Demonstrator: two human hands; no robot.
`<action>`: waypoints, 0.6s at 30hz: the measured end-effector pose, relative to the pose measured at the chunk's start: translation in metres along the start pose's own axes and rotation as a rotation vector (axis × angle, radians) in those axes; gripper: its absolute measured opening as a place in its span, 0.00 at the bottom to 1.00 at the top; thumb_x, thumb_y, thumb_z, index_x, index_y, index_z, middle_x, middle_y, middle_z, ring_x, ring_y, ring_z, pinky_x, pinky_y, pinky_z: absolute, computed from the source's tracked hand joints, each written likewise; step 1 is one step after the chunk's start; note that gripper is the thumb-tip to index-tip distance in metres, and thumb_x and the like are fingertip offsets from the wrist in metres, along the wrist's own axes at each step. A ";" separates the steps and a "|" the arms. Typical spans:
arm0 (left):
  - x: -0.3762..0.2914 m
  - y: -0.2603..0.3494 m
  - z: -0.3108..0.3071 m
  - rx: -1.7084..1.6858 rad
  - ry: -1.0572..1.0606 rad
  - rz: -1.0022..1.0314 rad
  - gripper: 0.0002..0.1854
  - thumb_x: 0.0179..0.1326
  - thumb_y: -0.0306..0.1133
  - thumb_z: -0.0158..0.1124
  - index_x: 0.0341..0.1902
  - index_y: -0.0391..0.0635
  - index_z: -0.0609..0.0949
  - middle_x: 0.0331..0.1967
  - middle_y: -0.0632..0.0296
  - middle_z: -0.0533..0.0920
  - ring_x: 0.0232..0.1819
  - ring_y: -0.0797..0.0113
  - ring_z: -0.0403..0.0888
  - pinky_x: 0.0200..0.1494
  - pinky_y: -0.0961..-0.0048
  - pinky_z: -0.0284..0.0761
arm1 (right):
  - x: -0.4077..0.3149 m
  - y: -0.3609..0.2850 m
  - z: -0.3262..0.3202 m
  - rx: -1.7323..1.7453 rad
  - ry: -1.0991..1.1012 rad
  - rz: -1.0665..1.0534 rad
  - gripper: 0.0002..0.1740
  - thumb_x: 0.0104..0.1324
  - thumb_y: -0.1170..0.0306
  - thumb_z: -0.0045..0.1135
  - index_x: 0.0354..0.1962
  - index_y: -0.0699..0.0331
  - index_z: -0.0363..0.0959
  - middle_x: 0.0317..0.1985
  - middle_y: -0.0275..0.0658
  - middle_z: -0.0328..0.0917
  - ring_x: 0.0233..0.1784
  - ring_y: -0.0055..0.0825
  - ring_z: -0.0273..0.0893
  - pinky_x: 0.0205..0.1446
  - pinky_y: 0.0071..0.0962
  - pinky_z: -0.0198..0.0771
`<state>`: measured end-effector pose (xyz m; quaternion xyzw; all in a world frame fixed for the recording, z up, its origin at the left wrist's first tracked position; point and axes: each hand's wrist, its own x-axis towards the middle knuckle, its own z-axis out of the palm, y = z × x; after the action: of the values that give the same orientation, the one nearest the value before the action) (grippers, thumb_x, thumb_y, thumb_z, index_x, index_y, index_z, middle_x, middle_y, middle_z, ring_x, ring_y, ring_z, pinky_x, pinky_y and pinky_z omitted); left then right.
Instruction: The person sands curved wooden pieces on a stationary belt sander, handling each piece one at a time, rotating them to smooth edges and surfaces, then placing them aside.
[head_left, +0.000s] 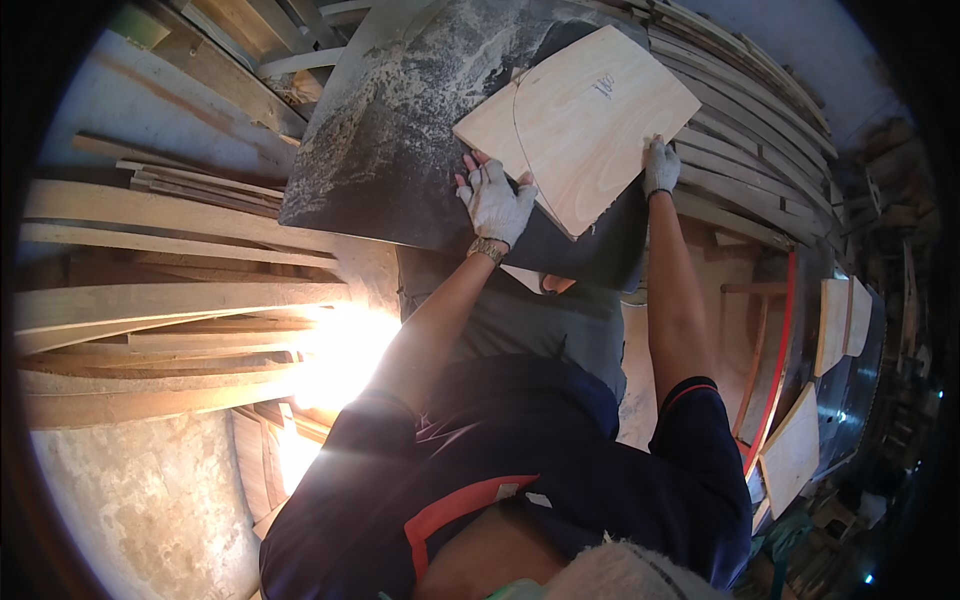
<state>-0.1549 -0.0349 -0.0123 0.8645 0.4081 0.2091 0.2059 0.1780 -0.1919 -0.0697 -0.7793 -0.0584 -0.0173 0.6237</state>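
Note:
A pale plywood panel lies tilted across a dark, sawdust-streaked tabletop. A curved pencil line runs near its left side, and its upper part bears handwriting. My right hand, in a white fingerless glove, holds the panel's right edge with the thumb on top; its other fingers are largely hidden. At the panel's lower left edge is my left hand, gloved the same way, with a metal watch at the wrist. Its fingers are spread, the fingertips and thumb close against that edge; whether they grip it is unclear.
Long timber boards are stacked at left, beside a bright glare. More wooden strips lie to the right of the tabletop. Cut panels rest on a dark surface at far right, near a red-edged frame.

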 end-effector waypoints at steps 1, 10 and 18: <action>0.000 0.000 0.000 0.003 0.015 0.006 0.43 0.71 0.60 0.60 0.72 0.33 0.69 0.80 0.30 0.64 0.86 0.37 0.52 0.84 0.37 0.42 | 0.000 0.001 0.000 0.023 -0.017 -0.002 0.23 0.78 0.54 0.58 0.39 0.68 0.83 0.29 0.33 0.80 0.29 0.21 0.74 0.33 0.29 0.68; 0.001 0.002 -0.003 -0.008 0.010 0.006 0.44 0.71 0.61 0.60 0.73 0.32 0.69 0.80 0.30 0.64 0.86 0.38 0.53 0.85 0.38 0.41 | -0.002 -0.009 0.000 0.061 -0.033 0.077 0.22 0.78 0.55 0.58 0.41 0.68 0.84 0.29 0.33 0.82 0.29 0.20 0.75 0.33 0.28 0.69; 0.000 0.001 -0.005 -0.043 0.003 0.017 0.40 0.69 0.58 0.63 0.69 0.33 0.73 0.77 0.29 0.67 0.85 0.37 0.55 0.85 0.37 0.41 | 0.002 -0.013 0.001 -0.019 0.014 0.082 0.22 0.78 0.56 0.58 0.38 0.70 0.84 0.28 0.35 0.83 0.27 0.22 0.76 0.33 0.28 0.70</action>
<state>-0.1567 -0.0346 -0.0072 0.8631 0.3963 0.2209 0.2220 0.1786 -0.1878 -0.0567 -0.7868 -0.0219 0.0023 0.6169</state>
